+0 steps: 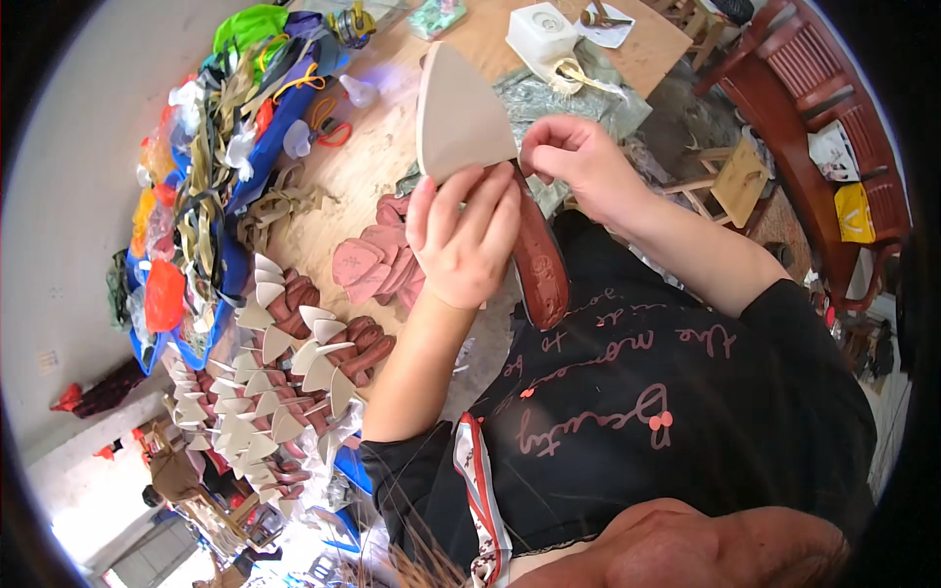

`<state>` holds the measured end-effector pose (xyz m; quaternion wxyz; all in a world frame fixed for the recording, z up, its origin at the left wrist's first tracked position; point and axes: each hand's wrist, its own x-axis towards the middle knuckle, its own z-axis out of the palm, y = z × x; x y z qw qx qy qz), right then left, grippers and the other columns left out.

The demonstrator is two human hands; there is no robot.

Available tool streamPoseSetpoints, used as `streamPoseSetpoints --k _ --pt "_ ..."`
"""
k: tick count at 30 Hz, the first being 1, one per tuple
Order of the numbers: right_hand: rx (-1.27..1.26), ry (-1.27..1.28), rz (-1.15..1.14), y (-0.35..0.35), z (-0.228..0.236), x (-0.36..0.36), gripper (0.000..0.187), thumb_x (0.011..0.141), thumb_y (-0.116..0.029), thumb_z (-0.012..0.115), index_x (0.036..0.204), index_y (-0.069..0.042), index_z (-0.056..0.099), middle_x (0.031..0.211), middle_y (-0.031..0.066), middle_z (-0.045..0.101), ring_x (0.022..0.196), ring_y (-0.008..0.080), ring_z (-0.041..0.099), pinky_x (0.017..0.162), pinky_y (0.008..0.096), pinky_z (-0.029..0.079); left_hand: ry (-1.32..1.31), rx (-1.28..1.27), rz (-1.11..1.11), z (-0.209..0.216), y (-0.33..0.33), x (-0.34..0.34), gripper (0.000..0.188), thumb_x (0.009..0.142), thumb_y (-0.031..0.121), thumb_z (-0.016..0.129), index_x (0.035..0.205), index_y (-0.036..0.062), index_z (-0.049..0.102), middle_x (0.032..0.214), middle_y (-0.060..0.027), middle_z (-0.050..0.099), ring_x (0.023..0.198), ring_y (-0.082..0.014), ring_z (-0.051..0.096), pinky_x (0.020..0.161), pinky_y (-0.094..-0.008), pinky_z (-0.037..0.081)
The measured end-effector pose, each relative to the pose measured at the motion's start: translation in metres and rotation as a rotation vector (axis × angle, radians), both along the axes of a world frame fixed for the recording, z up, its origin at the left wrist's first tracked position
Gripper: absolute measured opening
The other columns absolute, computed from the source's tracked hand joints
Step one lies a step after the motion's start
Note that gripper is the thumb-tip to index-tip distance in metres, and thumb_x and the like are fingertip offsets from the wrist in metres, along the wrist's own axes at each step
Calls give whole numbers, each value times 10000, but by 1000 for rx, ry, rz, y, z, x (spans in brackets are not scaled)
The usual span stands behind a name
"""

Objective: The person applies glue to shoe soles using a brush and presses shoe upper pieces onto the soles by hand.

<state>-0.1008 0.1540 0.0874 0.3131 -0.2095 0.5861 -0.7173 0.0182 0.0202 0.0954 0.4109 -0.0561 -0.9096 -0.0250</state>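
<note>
My left hand [465,235] grips a leather piece with a broad, pointed cream end [459,116] standing upward. From beneath its fingers a brown embossed leather strap [539,265] hangs down against my black shirt. At the right edge of this piece, where cream meets brown, my right hand [578,162] is closed in a pinch. What lies between its fingertips is too small to make out. Left of my left hand, flat reddish leather pieces [368,265] are piled on the wooden table [377,118].
Many similar cream-and-brown pieces [265,402] are heaped at the lower left. Blue bins [257,186] overflow with straps and scraps along the left. Orange-handled scissors [333,130] lie on the table. A white plastic container [542,37] stands on green plastic sheeting. Wooden benches [799,73] line the right.
</note>
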Motion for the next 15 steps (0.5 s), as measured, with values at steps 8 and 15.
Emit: streamPoseSetpoints --k 8,15 --pt "562 451 73 139 -183 -73 182 848 -164 493 728 -28 494 649 118 498 580 208 501 533 338 398 101 202 -25 -15 0 -16 149 734 189 626 859 149 695 980 41 695 1002 -170 586 1049 -378 295" --pt "1584 498 236 326 -279 -53 262 791 -234 571 820 17 641 824 266 630 840 412 616 755 484 473 237 444 -70 -24 7 -31 198 628 128 743 797 229 725 933 4 597 991 -224 489 977 -430 420"
